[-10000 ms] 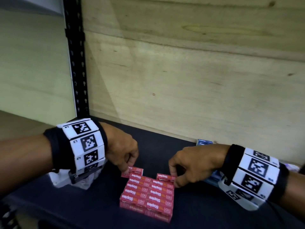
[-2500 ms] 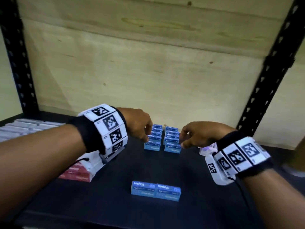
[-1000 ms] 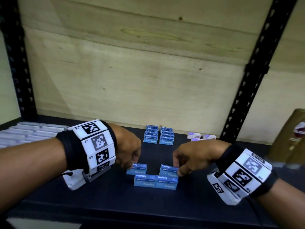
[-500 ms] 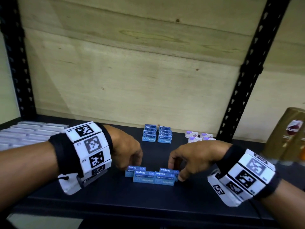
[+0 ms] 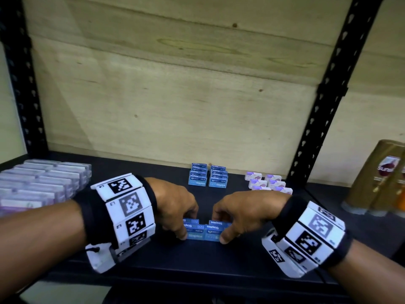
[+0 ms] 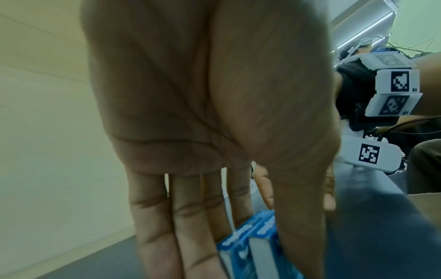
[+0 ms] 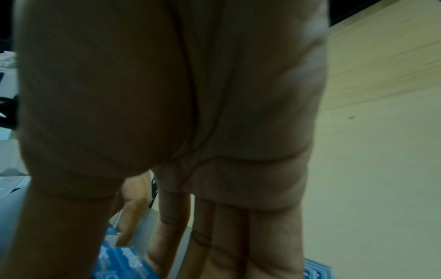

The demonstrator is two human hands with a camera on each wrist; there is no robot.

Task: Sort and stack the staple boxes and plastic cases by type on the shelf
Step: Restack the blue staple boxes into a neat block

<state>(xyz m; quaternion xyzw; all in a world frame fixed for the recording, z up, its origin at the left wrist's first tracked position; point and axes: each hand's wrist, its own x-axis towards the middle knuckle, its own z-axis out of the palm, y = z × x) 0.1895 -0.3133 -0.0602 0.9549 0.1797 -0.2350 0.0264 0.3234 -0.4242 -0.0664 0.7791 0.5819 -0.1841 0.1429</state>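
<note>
**Plywood, painted steel, printed card**

The back panel (image 5: 197, 84) is pale plywood, grain and knots showing, unvarnished and matt. The uprights (image 5: 324, 102) look like black painted metal, punched with slots. The shelf board (image 5: 153, 266) is dark and matt. The blue staple boxes (image 5: 205, 232) are printed card with a slight sheen. The plastic cases (image 5: 43, 183) are clear and glossy. The golden bottles (image 5: 377, 178) shine.

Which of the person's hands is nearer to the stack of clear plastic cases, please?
Left. The left hand is nearer the plastic cases at far left; the right hand lies beyond it.
</note>
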